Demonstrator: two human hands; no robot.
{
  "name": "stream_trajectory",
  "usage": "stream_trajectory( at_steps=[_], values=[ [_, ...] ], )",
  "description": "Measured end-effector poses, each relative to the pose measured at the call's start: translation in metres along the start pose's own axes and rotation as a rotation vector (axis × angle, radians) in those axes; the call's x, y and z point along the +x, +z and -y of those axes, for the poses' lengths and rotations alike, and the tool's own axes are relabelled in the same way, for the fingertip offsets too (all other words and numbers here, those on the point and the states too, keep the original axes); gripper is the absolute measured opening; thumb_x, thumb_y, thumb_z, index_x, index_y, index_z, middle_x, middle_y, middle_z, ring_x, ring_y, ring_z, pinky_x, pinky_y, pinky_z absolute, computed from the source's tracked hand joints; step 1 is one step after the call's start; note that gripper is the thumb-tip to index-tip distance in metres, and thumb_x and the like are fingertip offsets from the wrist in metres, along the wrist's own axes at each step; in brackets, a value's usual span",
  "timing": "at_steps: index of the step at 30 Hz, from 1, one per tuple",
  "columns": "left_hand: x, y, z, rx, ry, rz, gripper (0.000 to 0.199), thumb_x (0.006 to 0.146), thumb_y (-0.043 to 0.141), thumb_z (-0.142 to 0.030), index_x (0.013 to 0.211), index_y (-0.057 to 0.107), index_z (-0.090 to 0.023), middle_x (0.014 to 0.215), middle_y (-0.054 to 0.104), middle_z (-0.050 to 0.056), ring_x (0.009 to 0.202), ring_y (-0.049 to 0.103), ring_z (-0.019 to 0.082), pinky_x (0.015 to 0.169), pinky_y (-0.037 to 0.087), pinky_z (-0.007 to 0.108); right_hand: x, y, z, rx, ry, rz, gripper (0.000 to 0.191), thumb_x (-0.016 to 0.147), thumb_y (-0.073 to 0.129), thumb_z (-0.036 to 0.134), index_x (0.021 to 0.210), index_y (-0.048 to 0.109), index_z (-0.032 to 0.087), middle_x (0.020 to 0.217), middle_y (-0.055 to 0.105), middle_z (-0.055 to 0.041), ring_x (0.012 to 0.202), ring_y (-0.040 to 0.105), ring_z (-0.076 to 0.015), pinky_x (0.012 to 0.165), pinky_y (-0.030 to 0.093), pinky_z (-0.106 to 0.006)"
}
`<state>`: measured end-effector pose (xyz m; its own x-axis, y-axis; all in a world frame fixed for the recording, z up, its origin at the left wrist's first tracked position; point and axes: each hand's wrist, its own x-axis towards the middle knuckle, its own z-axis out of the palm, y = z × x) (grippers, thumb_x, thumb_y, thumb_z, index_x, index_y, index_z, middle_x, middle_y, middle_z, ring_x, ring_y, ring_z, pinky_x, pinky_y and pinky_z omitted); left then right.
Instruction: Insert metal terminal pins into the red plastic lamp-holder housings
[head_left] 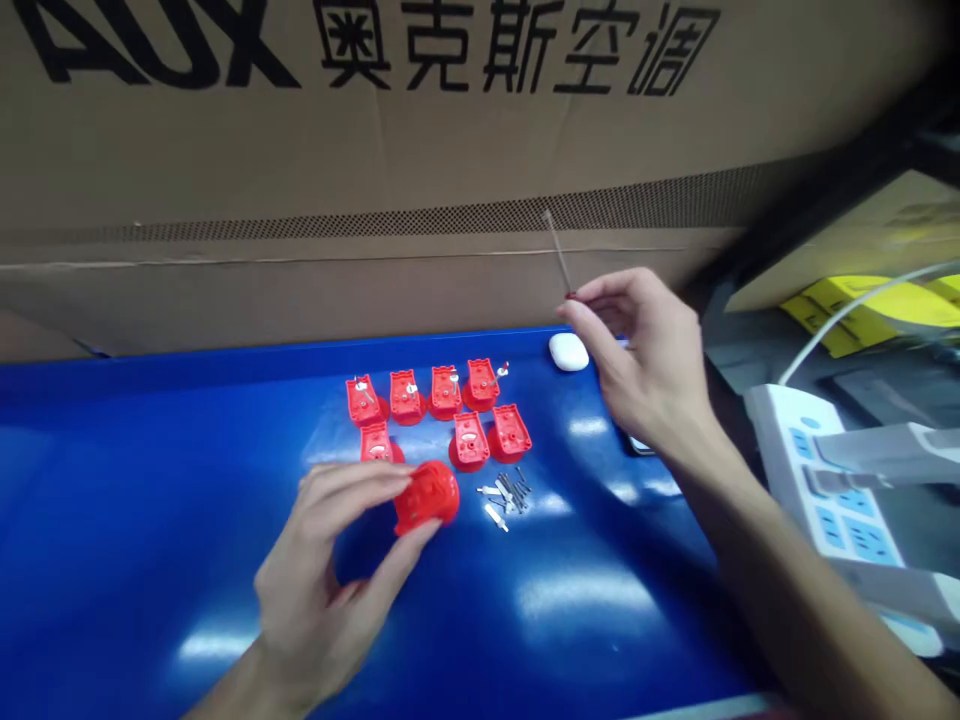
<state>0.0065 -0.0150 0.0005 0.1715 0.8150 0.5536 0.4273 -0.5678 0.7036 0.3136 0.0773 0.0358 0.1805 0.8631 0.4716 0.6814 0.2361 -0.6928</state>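
Note:
Between thumb and fingers, my left hand (322, 570) grips a red plastic housing (429, 496) above the blue table. My right hand (645, 350) is raised at the right and pinches a thin screwdriver (559, 255), its shaft slanting up and left; the handle is mostly hidden in the fingers. Several more red housings (511, 433) stand in two rows beyond my left hand, some with small white parts on top. Right of the held housing lies a small pile of dark screws (517, 492) and white pieces (496, 517).
A white rounded case (568, 351) lies near the table's back edge. Behind stands a large cardboard box (450, 160) with black lettering. At the right are a white power strip (847, 480) with plugs and yellow boxes (862, 310). A phone-like object is partly hidden under my right wrist.

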Motion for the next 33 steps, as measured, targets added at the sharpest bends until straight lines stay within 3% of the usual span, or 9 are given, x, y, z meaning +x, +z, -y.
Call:
stream_trajectory(
  at_steps=[3, 6, 9, 12, 16, 20, 26, 33],
  values=[
    [0.002, -0.007, -0.002, -0.358, -0.296, 0.046, 0.059, 0.097, 0.084, -0.028, 0.153, 0.065, -0.035, 0.125, 0.078, 0.007, 0.108, 0.077, 0.025, 0.091, 0.067, 0.038, -0.018, -0.024, 0.028, 0.292, 0.058, 0.103, 0.017, 0.105, 0.074, 0.035, 0.120, 0.073, 0.026, 0.098, 0.078, -0.0046, 0.088, 0.075, -0.0237, 0.078, 0.059, -0.037],
    [0.007, -0.011, 0.005, -0.611, -0.546, 0.083, 0.058, 0.093, 0.087, -0.047, 0.148, 0.071, -0.035, 0.124, 0.081, 0.009, 0.101, 0.081, 0.026, 0.081, 0.070, 0.033, -0.041, -0.037, 0.047, 0.396, 0.049, 0.262, 0.016, 0.108, 0.069, 0.033, 0.117, 0.081, 0.029, 0.093, 0.075, -0.0040, 0.085, 0.073, -0.0236, 0.074, 0.059, -0.038],
    [0.010, -0.014, 0.014, -0.732, -0.720, 0.081, 0.047, 0.089, 0.091, -0.049, 0.132, 0.081, -0.034, 0.118, 0.084, 0.010, 0.095, 0.084, 0.028, 0.075, 0.072, 0.033, -0.059, -0.038, 0.056, 0.406, -0.082, 0.341, 0.025, 0.110, 0.061, 0.023, 0.121, 0.082, 0.032, 0.097, 0.076, -0.0055, 0.088, 0.071, -0.0247, 0.077, 0.058, -0.042],
    [0.009, -0.017, 0.020, -0.756, -0.821, 0.090, 0.050, 0.088, 0.091, -0.049, 0.133, 0.081, -0.030, 0.115, 0.085, 0.012, 0.098, 0.084, 0.032, 0.069, 0.072, 0.034, -0.068, -0.036, 0.062, 0.388, -0.222, 0.390, 0.029, 0.105, 0.069, 0.016, 0.126, 0.079, 0.033, 0.095, 0.077, -0.0039, 0.082, 0.071, -0.0229, 0.070, 0.058, -0.039],
    [0.008, -0.019, 0.021, -0.800, -0.867, 0.113, 0.053, 0.088, 0.091, -0.048, 0.135, 0.080, -0.028, 0.114, 0.084, 0.014, 0.105, 0.084, 0.036, 0.072, 0.074, 0.036, -0.070, -0.033, 0.073, 0.294, -0.300, 0.442, 0.030, 0.101, 0.076, 0.015, 0.125, 0.080, 0.033, 0.087, 0.078, -0.0022, 0.073, 0.073, -0.0212, 0.065, 0.060, -0.035],
    [0.007, -0.020, 0.020, -0.826, -0.832, 0.075, 0.046, 0.086, 0.094, -0.043, 0.130, 0.082, -0.034, 0.118, 0.085, 0.010, 0.097, 0.085, 0.030, 0.075, 0.074, 0.034, -0.072, -0.030, 0.078, 0.224, -0.333, 0.450, 0.028, 0.105, 0.072, 0.019, 0.127, 0.081, 0.033, 0.086, 0.078, -0.0031, 0.075, 0.075, -0.0228, 0.068, 0.063, -0.036],
    [0.010, -0.019, 0.018, -0.842, -0.801, 0.073, 0.046, 0.080, 0.099, -0.045, 0.123, 0.085, -0.034, 0.118, 0.085, 0.008, 0.094, 0.086, 0.025, 0.085, 0.073, 0.032, -0.076, -0.025, 0.079, 0.203, -0.372, 0.424, 0.025, 0.106, 0.071, 0.019, 0.127, 0.080, 0.030, 0.082, 0.077, -0.0017, 0.068, 0.072, -0.0204, 0.063, 0.062, -0.035],
    [0.011, -0.018, 0.016, -0.857, -0.808, 0.068, 0.045, 0.081, 0.099, -0.044, 0.123, 0.085, -0.036, 0.115, 0.085, 0.006, 0.089, 0.084, 0.023, 0.077, 0.072, 0.029, -0.079, -0.024, 0.082, 0.140, -0.344, 0.453, 0.017, 0.112, 0.063, 0.027, 0.122, 0.077, 0.029, 0.083, 0.076, -0.0016, 0.068, 0.072, -0.0193, 0.062, 0.062, -0.034]
  ],
)
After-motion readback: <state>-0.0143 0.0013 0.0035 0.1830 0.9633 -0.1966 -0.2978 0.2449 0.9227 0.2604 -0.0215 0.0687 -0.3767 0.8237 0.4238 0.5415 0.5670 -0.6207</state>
